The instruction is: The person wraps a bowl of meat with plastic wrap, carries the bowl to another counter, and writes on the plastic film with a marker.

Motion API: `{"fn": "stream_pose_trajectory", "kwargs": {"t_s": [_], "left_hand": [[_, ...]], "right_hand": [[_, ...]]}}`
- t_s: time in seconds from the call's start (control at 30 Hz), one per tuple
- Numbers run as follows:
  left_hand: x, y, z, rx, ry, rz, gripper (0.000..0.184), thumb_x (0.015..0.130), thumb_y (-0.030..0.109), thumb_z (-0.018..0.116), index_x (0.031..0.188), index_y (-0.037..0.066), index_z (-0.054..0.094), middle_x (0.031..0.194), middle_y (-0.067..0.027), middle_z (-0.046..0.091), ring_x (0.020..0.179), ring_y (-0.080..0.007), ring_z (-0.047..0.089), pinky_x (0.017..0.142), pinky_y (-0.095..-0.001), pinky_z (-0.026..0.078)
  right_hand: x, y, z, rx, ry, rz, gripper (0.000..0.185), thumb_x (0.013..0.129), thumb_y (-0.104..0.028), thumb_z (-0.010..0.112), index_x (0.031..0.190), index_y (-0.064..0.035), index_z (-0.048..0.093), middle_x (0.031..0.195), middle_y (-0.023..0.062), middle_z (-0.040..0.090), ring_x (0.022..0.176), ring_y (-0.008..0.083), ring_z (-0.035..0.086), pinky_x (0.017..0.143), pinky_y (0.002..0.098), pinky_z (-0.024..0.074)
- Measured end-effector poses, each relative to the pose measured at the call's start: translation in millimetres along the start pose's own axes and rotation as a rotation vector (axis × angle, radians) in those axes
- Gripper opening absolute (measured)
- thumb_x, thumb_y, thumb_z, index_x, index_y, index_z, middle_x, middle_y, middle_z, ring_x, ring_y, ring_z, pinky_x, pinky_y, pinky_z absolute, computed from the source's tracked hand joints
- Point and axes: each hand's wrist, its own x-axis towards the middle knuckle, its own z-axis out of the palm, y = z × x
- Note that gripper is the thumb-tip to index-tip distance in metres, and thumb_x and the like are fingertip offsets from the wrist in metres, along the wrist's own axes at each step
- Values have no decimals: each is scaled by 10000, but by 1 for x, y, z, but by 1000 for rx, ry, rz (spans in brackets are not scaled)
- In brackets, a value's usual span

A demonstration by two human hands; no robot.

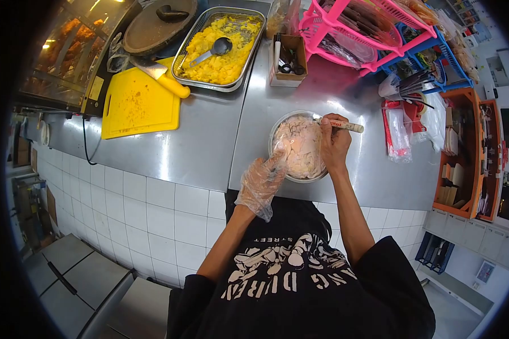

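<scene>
A round metal bowl [311, 180] stands on the steel counter, filled with pale pinkish food under what looks like clear plastic film. My left hand [261, 183], in a clear plastic glove, rests its fingertips on the bowl's left side; whether they grip anything is hard to see. At the bowl's right side, my right hand [335, 144] is bare and closed around a white marker [350, 126] with red lettering. The marker lies nearly level, one end over the food and the other pointing right.
Behind the bowl are a small box [289, 78] and a pink rack [316, 42]. To the left stand a tray [210, 86] of yellow food with a ladle and a yellow cutting board [141, 107] with a knife. Plastic bags [398, 133] lie right.
</scene>
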Motion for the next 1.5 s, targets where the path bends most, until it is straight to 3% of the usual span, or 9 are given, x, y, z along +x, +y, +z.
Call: {"fn": "stream_pose_trajectory", "kwargs": {"t_s": [0.37,0.47,0.57,0.67,0.77,1.17,1.5], "left_hand": [[1,2,-2,-6,-28,-19,444,847,265,664,1276,184,588,776,-206,539,702,-376,573,620,-463,458],[1,1,-2,9,-42,-24,458,845,271,665,1287,189,579,796,-211,544,723,-381,579,631,-467,462],[0,-3,2,4,-40,-24,465,845,276,665,1292,193,574,803,-210,544,735,-380,581,638,-467,465],[-1,-4,3,30,-18,29,510,823,154,696,1310,212,554,803,-149,515,690,-335,532,630,-436,448],[0,0,-1,12,-26,-9,467,843,287,668,1292,198,575,797,-204,542,731,-380,578,641,-465,466],[1,4,-4,19,-14,-6,452,847,269,668,1284,195,582,776,-201,540,703,-377,574,621,-463,462],[0,1,-1,26,-2,2,440,852,284,663,1275,188,589,766,-204,538,694,-379,572,609,-463,458]], "right_hand": [[1,2,0,-54,-34,-3,236,962,-220,592,1003,11,566,824,35,591,732,82,524,667,232,440],[1,1,1,-30,-20,-4,233,957,-205,586,995,25,574,811,85,605,703,135,548,644,274,455],[0,-2,0,-27,-28,34,229,957,-202,585,994,23,570,787,75,602,691,132,549,637,276,458],[1,0,2,-19,-20,-5,224,958,-199,584,995,21,567,760,60,589,671,120,537,603,267,452],[1,-7,2,-36,-33,14,215,957,-192,588,989,21,570,750,51,579,651,104,523,567,253,439],[0,-1,1,-44,-18,-11,192,954,-181,585,965,11,575,719,39,566,604,90,501,530,243,421],[0,-12,0,-36,-49,71,243,953,-234,606,977,5,572,765,-1,556,659,62,463,594,221,385]]}}
